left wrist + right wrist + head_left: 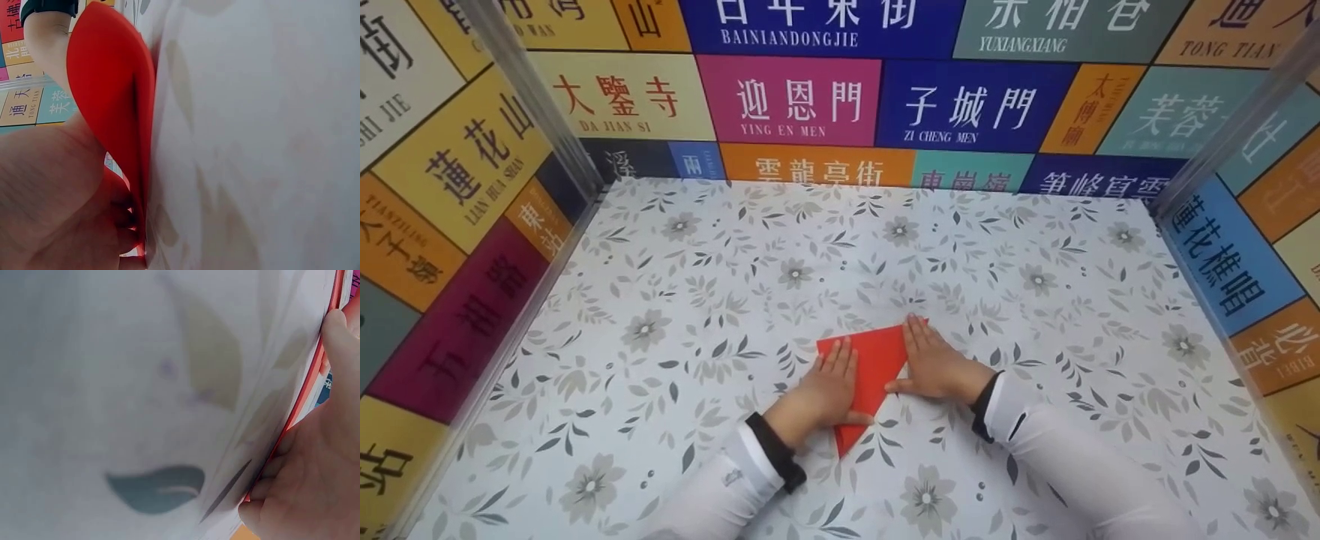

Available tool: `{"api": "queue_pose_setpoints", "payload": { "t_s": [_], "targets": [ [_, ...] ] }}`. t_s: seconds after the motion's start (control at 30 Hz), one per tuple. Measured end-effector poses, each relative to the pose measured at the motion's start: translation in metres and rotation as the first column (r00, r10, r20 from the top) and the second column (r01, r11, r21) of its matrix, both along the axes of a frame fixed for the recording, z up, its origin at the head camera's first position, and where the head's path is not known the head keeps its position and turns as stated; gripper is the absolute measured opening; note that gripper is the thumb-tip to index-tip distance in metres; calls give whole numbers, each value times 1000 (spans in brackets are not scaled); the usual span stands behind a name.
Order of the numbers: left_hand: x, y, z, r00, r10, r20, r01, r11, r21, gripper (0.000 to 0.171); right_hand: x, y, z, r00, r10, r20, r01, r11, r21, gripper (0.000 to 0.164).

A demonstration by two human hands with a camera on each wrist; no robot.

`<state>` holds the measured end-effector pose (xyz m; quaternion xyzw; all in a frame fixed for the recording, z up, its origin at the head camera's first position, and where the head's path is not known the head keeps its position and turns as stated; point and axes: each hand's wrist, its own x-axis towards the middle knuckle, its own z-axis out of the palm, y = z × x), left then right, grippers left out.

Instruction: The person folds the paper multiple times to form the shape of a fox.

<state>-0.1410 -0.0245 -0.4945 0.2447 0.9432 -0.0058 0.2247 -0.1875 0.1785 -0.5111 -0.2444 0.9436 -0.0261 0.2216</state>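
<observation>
Paper (877, 367), red and folded, lay near middle on the surface (720, 277), the left grip (826, 388) spread across its left side and the right grip (936, 366), fingers straight, touching its right edge.

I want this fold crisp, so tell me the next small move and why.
Probably press the raised part of the red paper flat with the left hand: the left wrist view shows it bowing up off the floral surface, and the right hand rests along the right edge, which could steady it.
</observation>
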Motion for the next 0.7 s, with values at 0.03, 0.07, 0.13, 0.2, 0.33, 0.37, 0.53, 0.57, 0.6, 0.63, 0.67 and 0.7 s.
{"api": "queue_pose_setpoints", "payload": {
  "t_s": [0.03, 0.07, 0.13, 0.2, 0.33, 0.37, 0.53, 0.57, 0.6, 0.63, 0.67, 0.7],
  "targets": [
    [0, 0, 0, 1000, 0, 1, 0, 1000, -3, 105, 0, 0, 0, 1000, 2, 3, -2, 1000, -1, 110],
    [1, 0, 0, 1000, 0, 0, 0, 1000, -6, 105, -1, 1, -1, 1000, 6, 5, -6, 1000, -1, 110],
    [1, 0, 2, 1000, 3, 0, -3, 1000, -7, 105, -2, 2, -1, 1000, 13, 7, -13, 1000, 4, 109],
    [1, 0, 3, 1000, 8, 6, -8, 1000, -4, 105, -3, 3, 0, 1000, 16, 4, -16, 1000, 4, 108],
    [2, 2, 3, 1000, 13, 9, -14, 1000, 5, 105, -5, 9, 1, 1000, 15, 2, -15, 1000, 5, 105],
    [2, 2, 4, 1000, 16, 12, -16, 1000, 7, 105, -5, 10, 1, 1000, 12, 6, -12, 1000, 2, 104],
    [1, 1, 2, 999, 18, 27, -18, 1000, 9, 104, -6, 13, 1, 1000, 3, 14, -3, 1000, -3, 103],
    [0, 1, 2, 999, 18, 28, -19, 1000, 10, 104, -7, 13, 1, 1000, 0, 14, 1, 1000, -9, 102],
    [0, 1, 2, 1000, 17, 27, -17, 1000, 11, 104, -7, 13, 1, 1000, -4, 14, 4, 1000, -12, 101],
    [0, 1, 2, 1000, 17, 26, -17, 1000, 12, 104, -8, 13, 0, 1000, -9, 9, 9, 1000, -11, 99],
    [1, 0, 2, 1000, 16, 22, -16, 1000, 15, 104, -8, 14, 0, 1000, -20, 6, 20, 1000, -12, 97],
    [2, 0, 3, 1000, 15, 15, -15, 1000, 21, 104, -9, 14, 0, 999, -33, 4, 33, 999, -16, 95]
  ]
}}
